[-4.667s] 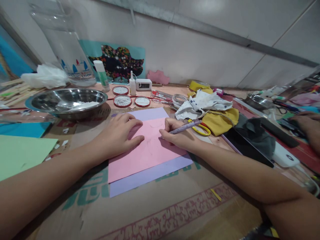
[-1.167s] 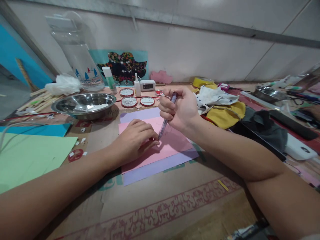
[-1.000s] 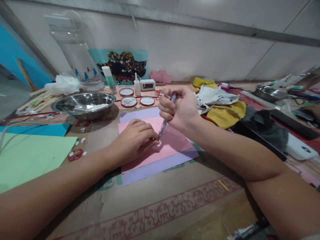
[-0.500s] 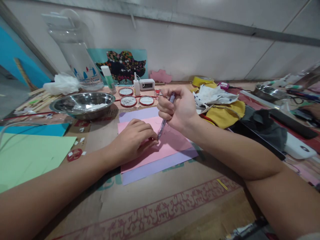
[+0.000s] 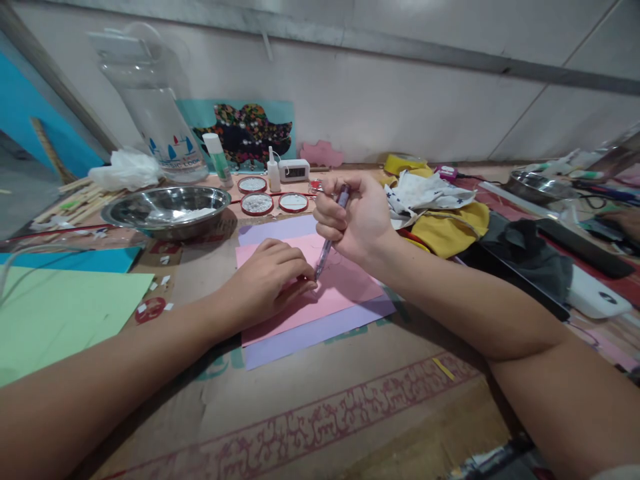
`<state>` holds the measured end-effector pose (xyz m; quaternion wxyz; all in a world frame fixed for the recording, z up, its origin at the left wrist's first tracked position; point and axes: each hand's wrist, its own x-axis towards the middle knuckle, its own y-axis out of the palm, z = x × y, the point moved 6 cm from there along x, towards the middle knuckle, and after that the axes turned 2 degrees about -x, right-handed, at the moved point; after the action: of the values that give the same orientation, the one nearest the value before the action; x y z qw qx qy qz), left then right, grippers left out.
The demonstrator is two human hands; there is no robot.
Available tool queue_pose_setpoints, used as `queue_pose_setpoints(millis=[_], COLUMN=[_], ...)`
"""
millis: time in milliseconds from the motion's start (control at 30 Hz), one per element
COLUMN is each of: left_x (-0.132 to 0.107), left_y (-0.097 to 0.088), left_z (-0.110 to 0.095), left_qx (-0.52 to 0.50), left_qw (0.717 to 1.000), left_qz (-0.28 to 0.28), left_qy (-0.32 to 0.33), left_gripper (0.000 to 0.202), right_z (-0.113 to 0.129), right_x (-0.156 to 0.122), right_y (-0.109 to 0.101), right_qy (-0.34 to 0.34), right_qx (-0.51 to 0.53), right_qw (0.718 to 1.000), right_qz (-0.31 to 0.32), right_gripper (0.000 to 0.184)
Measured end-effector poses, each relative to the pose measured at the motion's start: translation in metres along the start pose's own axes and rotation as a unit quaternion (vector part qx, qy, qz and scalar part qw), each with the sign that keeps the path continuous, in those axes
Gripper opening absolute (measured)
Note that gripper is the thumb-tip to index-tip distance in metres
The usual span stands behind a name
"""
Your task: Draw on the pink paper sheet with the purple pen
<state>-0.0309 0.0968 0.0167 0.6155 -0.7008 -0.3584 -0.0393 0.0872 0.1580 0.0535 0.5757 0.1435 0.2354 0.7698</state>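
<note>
A slim, purplish see-through pen (image 5: 326, 250) slants down over a sheet of pink paper (image 5: 350, 293). My right hand (image 5: 355, 213) is closed around its upper part, fingers curled, with the thumb near the top end. Lower on the sheet rests my left hand (image 5: 280, 273), its thumb and index fingertip brought together at the pen's lower tip. Faint drawn lines show on the pink paper beside the pen, partly hidden by my right hand. Beneath the pink paper lies a purple sheet (image 5: 280, 353), sticking out at front and back.
A steel bowl (image 5: 170, 230) stands left, before a water bottle (image 5: 165, 120). Small red-rimmed dishes (image 5: 257, 203), a glue stick (image 5: 217, 160) and a white digital clock (image 5: 294, 170) are at the back. Green paper (image 5: 65, 313) lies left, cloths (image 5: 450, 227) right.
Both hands and the pen hold almost the same place. The view has shifted very slightly.
</note>
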Motion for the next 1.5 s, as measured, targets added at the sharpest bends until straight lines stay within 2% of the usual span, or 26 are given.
queue_pose_setpoints(millis=[167, 900, 1200, 1300, 1367, 1500], left_x=[0.001, -0.001, 0.001, 0.003, 0.003, 0.001], left_y=[0.000, 0.002, 0.001, -0.001, -0.002, -0.004], left_z=[-0.001, 0.002, 0.006, 0.010, 0.011, 0.012], left_qx=[0.000, -0.002, -0.029, -0.044, -0.039, -0.006], left_qw=[1.000, 1.000, 0.997, 0.994, 0.994, 0.996], left_qz=[-0.002, 0.013, 0.032, 0.022, 0.014, 0.013], left_qy=[0.004, -0.007, -0.062, -0.097, -0.102, -0.091], left_gripper=[0.011, 0.016, 0.023, 0.023, 0.020, 0.018], right_z=[-0.001, -0.002, 0.000, -0.002, -0.006, -0.008], right_x=[0.001, 0.000, 0.002, 0.000, -0.004, -0.011], right_y=[0.001, 0.000, -0.002, 0.004, 0.012, 0.027], right_qy=[-0.003, -0.004, -0.026, -0.061, -0.075, -0.067], right_qx=[0.014, 0.003, -0.010, -0.037, -0.091, -0.247], right_qw=[1.000, 1.000, 1.000, 0.997, 0.991, 0.953], right_qz=[0.016, 0.010, 0.006, 0.023, 0.062, 0.164], right_gripper=[0.029, 0.029, 0.038, 0.040, 0.038, 0.031])
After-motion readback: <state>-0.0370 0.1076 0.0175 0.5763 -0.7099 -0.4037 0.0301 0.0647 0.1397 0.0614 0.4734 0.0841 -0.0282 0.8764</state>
